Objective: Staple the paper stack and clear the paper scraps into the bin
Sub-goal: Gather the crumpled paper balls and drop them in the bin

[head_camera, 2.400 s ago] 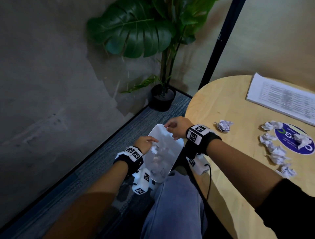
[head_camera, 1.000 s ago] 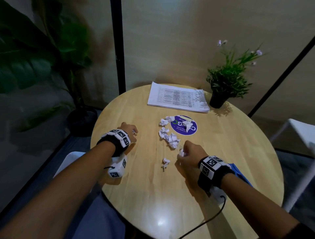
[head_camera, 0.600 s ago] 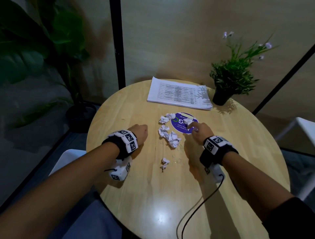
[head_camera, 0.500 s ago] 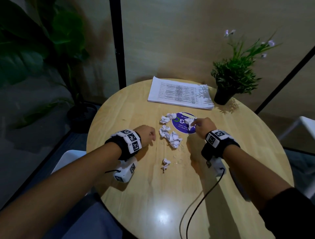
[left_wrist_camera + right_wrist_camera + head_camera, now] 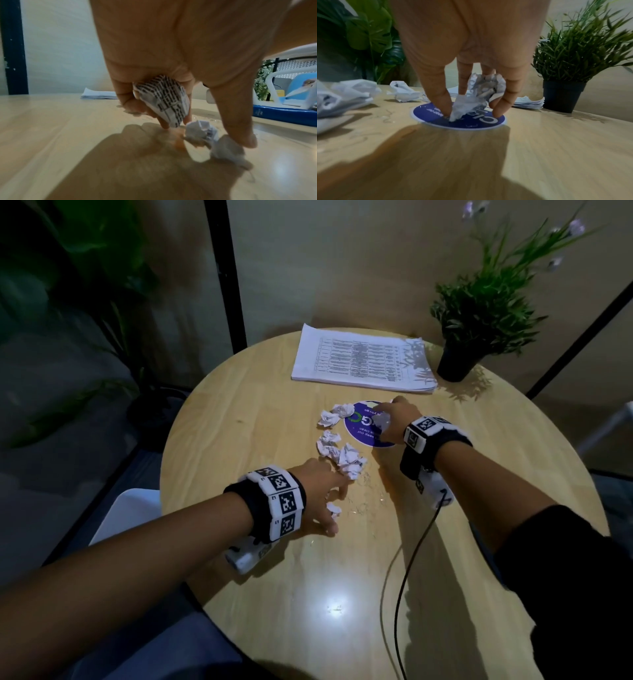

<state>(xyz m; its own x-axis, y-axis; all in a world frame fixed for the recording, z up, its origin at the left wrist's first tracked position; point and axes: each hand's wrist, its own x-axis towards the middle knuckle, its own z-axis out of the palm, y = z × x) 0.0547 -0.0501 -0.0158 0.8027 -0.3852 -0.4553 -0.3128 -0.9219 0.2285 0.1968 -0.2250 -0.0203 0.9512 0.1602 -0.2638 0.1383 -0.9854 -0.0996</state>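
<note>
Several crumpled paper scraps (image 5: 346,455) lie mid-table beside a round blue sticker (image 5: 359,433). My left hand (image 5: 337,503) keeps a printed scrap (image 5: 164,100) curled in its fingers while its thumb and fingertips close round a small scrap (image 5: 200,130) on the table. My right hand (image 5: 382,414) is on the sticker (image 5: 458,121), holding one crumpled scrap (image 5: 485,86) against its fingers and pinching another (image 5: 462,108). The printed paper stack (image 5: 363,361) lies flat at the table's far side. The white bin (image 5: 126,515) stands on the floor left of the table.
A potted plant (image 5: 457,364) stands at the stack's right end, and a large leafy plant (image 5: 68,285) stands on the floor at the left. A flat blue thing (image 5: 274,113) bearing a white and light-blue object lies right of my left hand. A black cable (image 5: 404,573) trails over the table's near side.
My left hand has moved right and forward from the table's left part to the small near scrap. My right hand has stayed on the blue sticker and closed on a scrap there.
</note>
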